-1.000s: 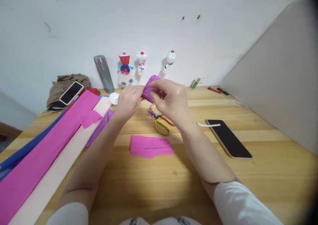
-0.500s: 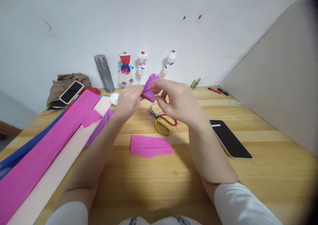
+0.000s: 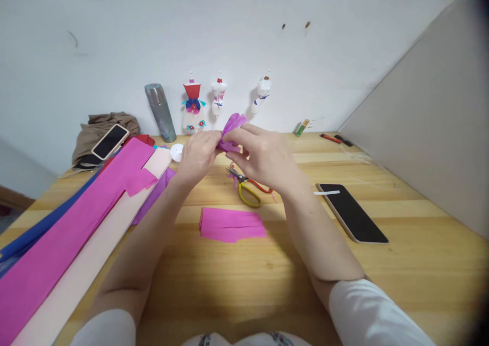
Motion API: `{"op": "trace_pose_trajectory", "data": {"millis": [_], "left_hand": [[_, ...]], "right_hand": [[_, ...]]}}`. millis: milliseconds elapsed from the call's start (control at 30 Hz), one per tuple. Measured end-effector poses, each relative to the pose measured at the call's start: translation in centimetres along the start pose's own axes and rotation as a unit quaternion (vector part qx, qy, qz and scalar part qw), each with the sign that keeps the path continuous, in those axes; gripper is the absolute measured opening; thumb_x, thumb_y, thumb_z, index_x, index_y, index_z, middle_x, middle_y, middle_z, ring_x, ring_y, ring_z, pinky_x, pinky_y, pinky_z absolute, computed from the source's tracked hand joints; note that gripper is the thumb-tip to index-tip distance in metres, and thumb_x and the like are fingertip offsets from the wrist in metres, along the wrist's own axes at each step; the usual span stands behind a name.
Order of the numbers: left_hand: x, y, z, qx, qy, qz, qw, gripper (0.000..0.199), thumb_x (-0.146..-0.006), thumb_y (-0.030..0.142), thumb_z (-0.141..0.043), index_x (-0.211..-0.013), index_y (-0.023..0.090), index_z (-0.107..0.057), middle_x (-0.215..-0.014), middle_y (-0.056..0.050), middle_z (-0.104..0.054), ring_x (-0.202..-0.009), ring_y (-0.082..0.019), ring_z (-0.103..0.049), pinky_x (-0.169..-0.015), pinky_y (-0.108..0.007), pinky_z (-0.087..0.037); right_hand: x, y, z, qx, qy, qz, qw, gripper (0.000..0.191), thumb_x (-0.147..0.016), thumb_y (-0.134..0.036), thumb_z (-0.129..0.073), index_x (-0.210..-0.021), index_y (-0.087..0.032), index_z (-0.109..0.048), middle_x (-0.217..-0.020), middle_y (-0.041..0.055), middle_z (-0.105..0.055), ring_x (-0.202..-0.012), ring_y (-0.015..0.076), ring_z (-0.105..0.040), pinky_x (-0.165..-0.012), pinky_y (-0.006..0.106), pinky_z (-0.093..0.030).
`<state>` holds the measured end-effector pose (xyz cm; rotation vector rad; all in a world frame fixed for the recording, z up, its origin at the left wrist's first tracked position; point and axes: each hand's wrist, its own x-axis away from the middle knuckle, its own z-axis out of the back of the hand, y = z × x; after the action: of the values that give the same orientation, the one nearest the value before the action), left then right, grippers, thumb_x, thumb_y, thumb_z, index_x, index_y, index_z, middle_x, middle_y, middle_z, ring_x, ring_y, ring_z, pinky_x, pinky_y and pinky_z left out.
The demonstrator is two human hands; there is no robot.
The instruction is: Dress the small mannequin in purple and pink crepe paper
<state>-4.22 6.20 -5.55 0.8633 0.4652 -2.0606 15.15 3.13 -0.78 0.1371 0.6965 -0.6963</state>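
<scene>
A piece of purple crepe paper, gathered at its base and fanned out at the top, is raised above the table. My left hand is closed around the gathered end. On the fan's right side, the thumb and fingers of my right hand pinch the paper; their tips are partly hidden. Beneath my right hand lie scissors with one yellow and one red handle, among thin purple scraps. Nearer to me rests a folded pink crepe paper piece, flat on the wood.
Long pink and cream crepe strips cover the table's left side. Behind them are a phone, a brown cloth and a thermos. A black tablet-like device lies right. Small decorated figures line the wall.
My right hand has moved left and its fingers have closed in on the fanned purple paper, pressing it narrower. My left hand has stayed in place.
</scene>
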Motion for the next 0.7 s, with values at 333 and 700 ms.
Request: {"op": "trace_pose_trajectory", "data": {"millis": [333,700], "left_hand": [[-0.2,0.6,0.6,-0.015,-0.041,0.041,0.998,0.017,-0.092,0.010,-0.045,-0.086,0.025,-0.049,-0.089,-0.008,-0.068,-0.090,-0.027,-0.061,-0.083,-0.040,-0.047],[-0.1,0.7,0.6,0.001,-0.048,0.056,0.997,0.016,-0.089,0.010,-0.046,-0.085,0.025,-0.048,-0.089,-0.009,-0.067,-0.091,-0.028,-0.061,-0.083,-0.041,-0.047]], "right_hand": [[-0.1,0.2,-0.8,-0.053,0.040,-0.035,0.997,0.015,-0.099,-0.031,-0.056,-0.087,-0.026,-0.065,-0.085,0.0054,-0.068,-0.075,0.0219,-0.063,-0.067,0.036,-0.046],[-0.2,0.1,-1.8,-0.118,0.107,-0.076,0.984,0.010,-0.092,-0.020,-0.062,-0.089,-0.029,-0.067,-0.078,0.0045,-0.067,-0.080,0.0255,-0.066,-0.074,0.042,-0.053]]}}
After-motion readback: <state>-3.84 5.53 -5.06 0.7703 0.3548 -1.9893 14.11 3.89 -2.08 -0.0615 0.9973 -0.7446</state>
